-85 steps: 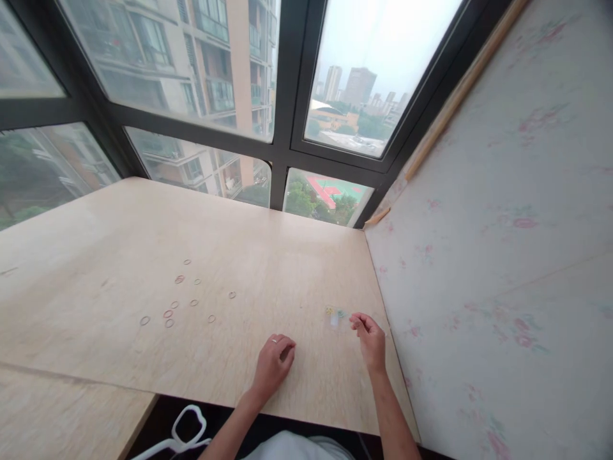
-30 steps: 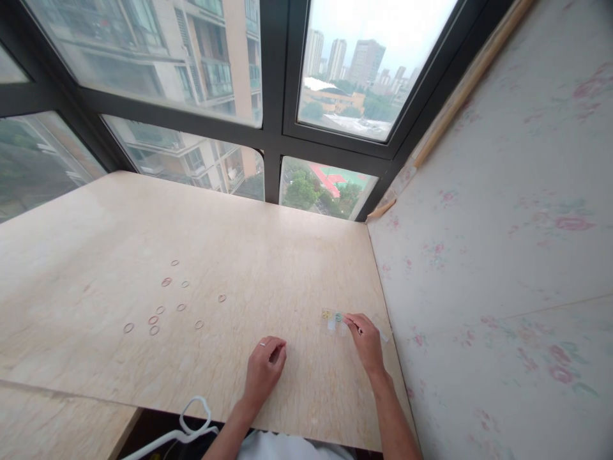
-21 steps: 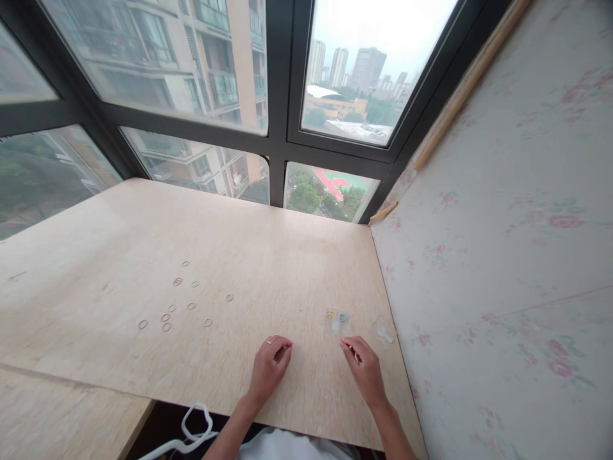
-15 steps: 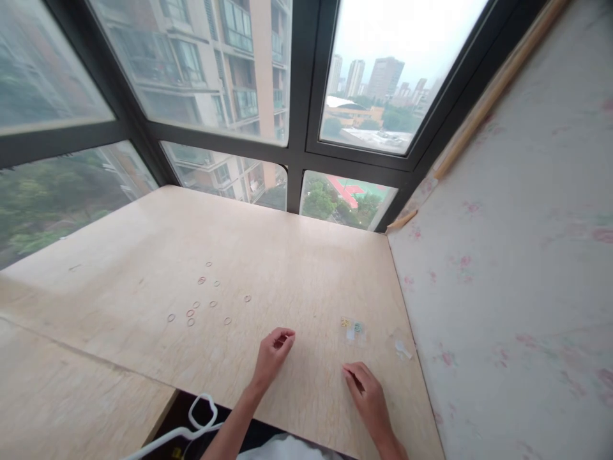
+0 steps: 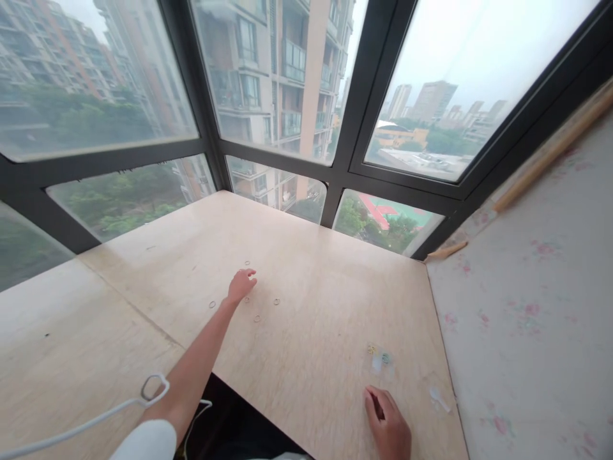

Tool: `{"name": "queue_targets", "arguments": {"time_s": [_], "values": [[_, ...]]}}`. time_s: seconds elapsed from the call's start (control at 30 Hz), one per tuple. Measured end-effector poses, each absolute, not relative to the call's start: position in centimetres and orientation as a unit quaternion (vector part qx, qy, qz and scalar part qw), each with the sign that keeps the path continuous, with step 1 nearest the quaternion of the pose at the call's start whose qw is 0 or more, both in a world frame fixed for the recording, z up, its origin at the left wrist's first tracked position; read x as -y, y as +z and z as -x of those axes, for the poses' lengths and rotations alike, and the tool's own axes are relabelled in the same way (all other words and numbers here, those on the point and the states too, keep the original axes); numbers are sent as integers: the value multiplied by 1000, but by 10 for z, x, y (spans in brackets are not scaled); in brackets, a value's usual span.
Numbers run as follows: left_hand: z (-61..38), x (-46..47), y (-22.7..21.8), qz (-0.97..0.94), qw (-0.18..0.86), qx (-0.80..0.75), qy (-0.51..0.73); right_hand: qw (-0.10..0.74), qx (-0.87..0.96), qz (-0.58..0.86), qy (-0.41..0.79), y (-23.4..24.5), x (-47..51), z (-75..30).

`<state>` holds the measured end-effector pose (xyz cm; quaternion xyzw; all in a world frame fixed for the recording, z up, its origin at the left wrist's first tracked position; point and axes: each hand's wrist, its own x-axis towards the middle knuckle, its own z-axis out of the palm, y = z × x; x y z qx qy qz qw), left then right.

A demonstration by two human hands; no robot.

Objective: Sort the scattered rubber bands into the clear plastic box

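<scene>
My left hand (image 5: 243, 284) is stretched out low over several thin rings that look like small elastic bands. Its thumb and index finger are apart, and I see nothing between them. One band (image 5: 247, 262) lies just beyond the fingers, and another band (image 5: 276, 301) is to their right. The hand and forearm cover part of the group. My right hand (image 5: 389, 421) rests near the table's front with its fingers curled and the tips together; anything in them is hidden. Just beyond it lies a small clear plastic case (image 5: 380, 361) with yellow and teal bands inside.
The pale wood-look tabletop (image 5: 316, 370) runs to dark-framed windows (image 5: 330, 176). A flowered wall (image 5: 517, 332) borders it on the right, with a clear plastic piece bearing a white label (image 5: 438, 400) nearby. A white looped tube (image 5: 90, 425) crosses the lower left.
My left hand has moved left and away from me over the bands, its finger and thumb now apart. My right hand stays by the plastic case. The view has turned left.
</scene>
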<state>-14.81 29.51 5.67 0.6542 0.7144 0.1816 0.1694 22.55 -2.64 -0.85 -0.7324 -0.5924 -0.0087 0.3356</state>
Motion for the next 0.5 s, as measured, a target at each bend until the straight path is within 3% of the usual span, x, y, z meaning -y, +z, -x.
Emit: {"name": "queue_targets", "arguments": {"time_s": [0.5], "values": [[160, -294, 58, -725, 108, -680, -6, 326, 581, 746, -6, -6, 25, -225]]}}
